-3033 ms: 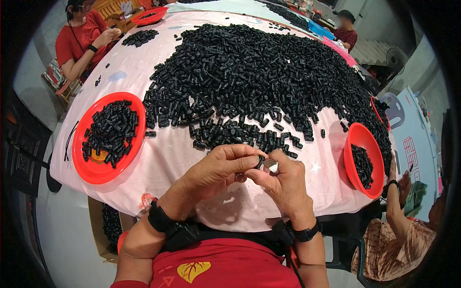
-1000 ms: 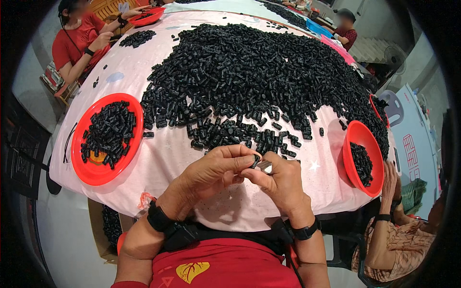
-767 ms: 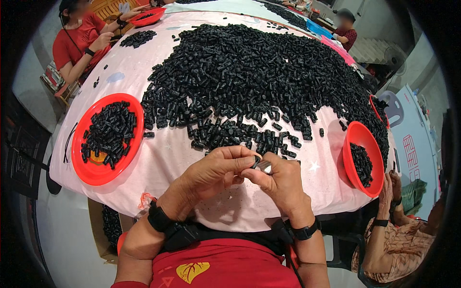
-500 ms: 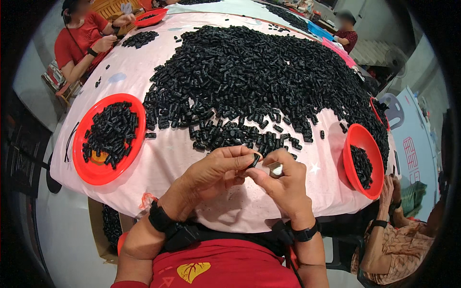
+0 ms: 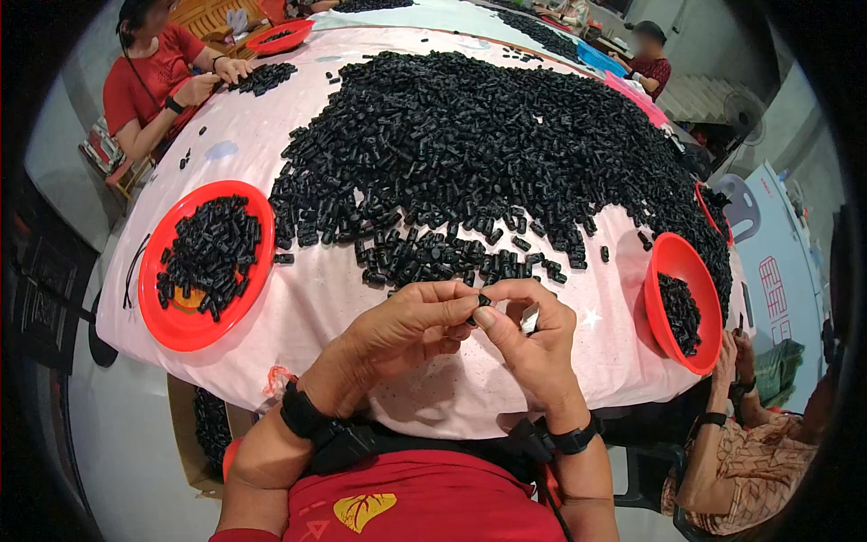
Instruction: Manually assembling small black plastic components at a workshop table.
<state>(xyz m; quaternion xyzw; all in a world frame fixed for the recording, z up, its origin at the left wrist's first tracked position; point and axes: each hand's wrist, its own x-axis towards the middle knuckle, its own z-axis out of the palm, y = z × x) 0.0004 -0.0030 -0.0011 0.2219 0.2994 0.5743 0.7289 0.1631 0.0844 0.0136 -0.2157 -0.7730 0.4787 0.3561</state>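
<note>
Just in front of the near edge of a big black pile, my two hands meet over a small black plastic piece (image 5: 479, 309). My left hand (image 5: 402, 325) pinches it between thumb and forefinger, its other fingers curled beneath. My right hand (image 5: 535, 348) presses thumb and forefinger against the piece from the other side. A flat, shiny silvery tool (image 5: 530, 318) sticks out among the right fingers; most of it is hidden, so its kind is unclear. Beyond the hands, many similar black pieces (image 5: 433, 253) lie loose on the pink tablecloth (image 5: 316, 298).
A red plate (image 5: 153, 312) heaped with black pieces stands at left, a red bowl (image 5: 695, 357) partly filled with them at right. A cardboard box (image 5: 185, 434) of pieces sits below the table's left edge. Co-workers sit at far left, far right and near right.
My fingertips have shifted slightly around the black piece, and the silvery tool has turned in my right hand. The far-left co-worker's hand has come down to a small pile of pieces.
</note>
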